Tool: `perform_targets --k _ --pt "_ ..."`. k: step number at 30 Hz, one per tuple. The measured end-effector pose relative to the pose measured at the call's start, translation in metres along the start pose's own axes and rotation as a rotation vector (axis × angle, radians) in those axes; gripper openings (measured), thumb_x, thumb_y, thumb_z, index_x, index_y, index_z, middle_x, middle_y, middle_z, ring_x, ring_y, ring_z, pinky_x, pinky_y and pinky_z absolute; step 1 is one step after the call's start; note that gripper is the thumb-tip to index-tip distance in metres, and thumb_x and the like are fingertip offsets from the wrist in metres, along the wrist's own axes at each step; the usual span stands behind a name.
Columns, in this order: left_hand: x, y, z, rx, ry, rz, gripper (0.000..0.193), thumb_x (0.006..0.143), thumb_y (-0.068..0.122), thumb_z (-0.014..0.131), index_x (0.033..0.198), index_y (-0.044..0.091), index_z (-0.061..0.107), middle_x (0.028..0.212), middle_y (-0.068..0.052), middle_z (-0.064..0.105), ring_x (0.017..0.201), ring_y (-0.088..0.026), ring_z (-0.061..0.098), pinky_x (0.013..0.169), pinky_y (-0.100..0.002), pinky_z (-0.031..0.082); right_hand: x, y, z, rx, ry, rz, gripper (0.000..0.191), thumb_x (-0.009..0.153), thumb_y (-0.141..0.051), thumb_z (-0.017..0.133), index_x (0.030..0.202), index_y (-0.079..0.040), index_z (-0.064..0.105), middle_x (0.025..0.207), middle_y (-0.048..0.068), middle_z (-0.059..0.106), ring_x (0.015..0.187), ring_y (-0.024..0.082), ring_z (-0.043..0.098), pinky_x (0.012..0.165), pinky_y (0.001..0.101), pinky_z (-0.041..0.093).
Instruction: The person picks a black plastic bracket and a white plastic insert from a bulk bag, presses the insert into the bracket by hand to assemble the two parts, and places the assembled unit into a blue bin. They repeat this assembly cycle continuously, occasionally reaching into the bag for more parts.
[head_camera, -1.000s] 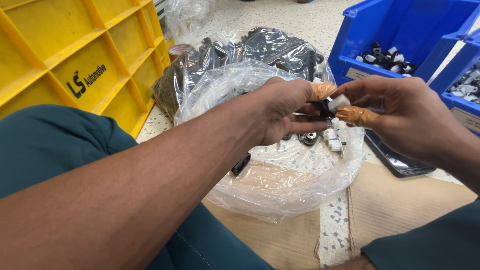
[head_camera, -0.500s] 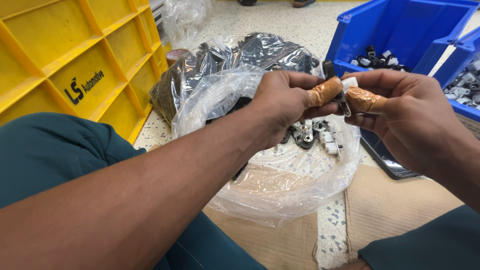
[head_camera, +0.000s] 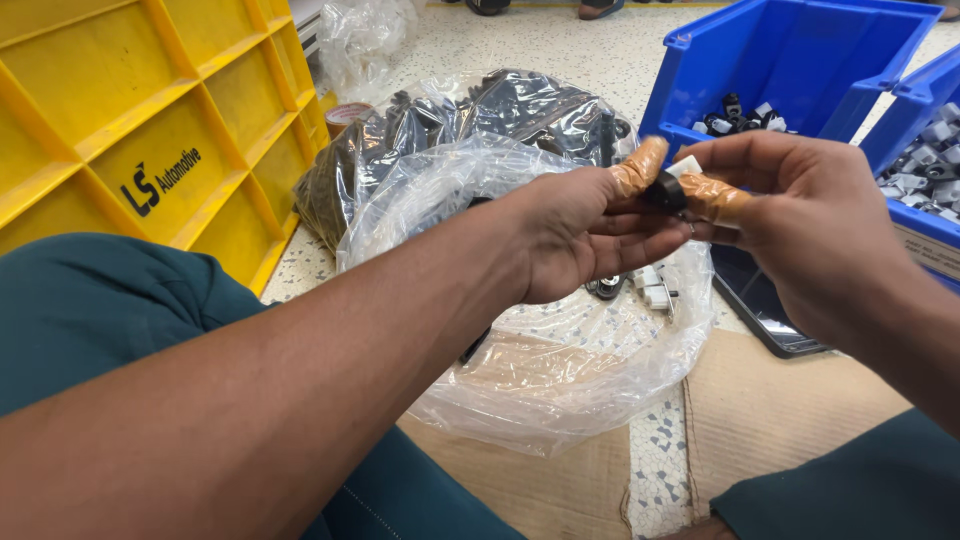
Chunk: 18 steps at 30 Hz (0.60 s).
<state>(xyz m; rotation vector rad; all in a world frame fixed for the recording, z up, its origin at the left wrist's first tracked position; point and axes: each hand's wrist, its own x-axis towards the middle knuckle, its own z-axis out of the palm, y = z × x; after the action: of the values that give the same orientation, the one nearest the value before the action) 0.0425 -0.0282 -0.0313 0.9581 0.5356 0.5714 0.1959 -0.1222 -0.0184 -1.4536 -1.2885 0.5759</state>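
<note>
Hands, left (head_camera: 575, 235) and right (head_camera: 800, 225), closed together on small black-and-white part (head_camera: 672, 185), axis indiscernible, above clear bag (head_camera: 560, 380) on speckled floor (head_camera: 620, 50).

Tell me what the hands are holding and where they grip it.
A small black-and-white part, pinched at its two ends between the taped thumb of the left hand and the taped thumb of the right hand.

Workshop floor: blue parts bins (head_camera: 800, 60), yellow crate (head_camera: 150, 130).
</note>
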Motion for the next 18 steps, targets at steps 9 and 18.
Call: perform_targets --k 9,18 --pt "-0.003 0.002 -0.003 0.618 0.18 0.345 0.03 0.09 -0.006 0.061 0.119 -0.008 0.068 0.109 -0.018 0.074 0.085 -0.02 0.079 0.071 -0.024 0.07 -0.003 -0.011 0.013 0.064 0.165 0.209 0.024 0.098 0.002 0.057 0.119 0.001 0.069 0.106 0.015 0.074 0.088 0.018 0.073 0.079 0.0315 0.058" --pt "0.004 -0.003 -0.011 0.061 0.042 0.195 0.033 0.097 0.005 0.056 0.128 0.005 0.069 0.119 -0.014 0.065 0.093 -0.014 0.063 0.08 -0.022 0.062 -0.006 0.002 0.0 0.325 -0.06 0.283 0.028 0.102 -0.008 0.052 0.125 0.005 0.061 0.117 0.017 0.067 0.102 0.024 0.069 0.093 0.0385 0.057"
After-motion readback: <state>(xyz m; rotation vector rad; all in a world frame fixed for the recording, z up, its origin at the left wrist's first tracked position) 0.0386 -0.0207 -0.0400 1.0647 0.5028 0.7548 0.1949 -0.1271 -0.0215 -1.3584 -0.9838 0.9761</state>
